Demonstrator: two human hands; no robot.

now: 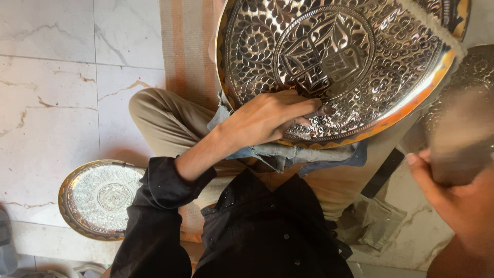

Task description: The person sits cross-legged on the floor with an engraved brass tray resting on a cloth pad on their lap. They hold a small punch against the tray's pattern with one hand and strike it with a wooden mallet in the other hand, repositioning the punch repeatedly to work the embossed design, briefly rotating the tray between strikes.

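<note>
A large round engraved metal tray [329, 56] with a brass-coloured rim rests tilted on my lap over a grey-blue cloth [288, 154]. My left hand [267, 118] lies on the tray's lower edge, fingers curled and pressing on the engraved surface. My right hand [458, 201] is at the right edge, close to the camera and blurred, gripping a brownish blurred object [458, 149] whose kind I cannot make out.
A smaller engraved round plate [98, 198] lies on the marble floor [51, 103] at the left. Another engraved metal piece [476, 67] shows at the far right. A striped mat [188, 51] runs under my bent legs.
</note>
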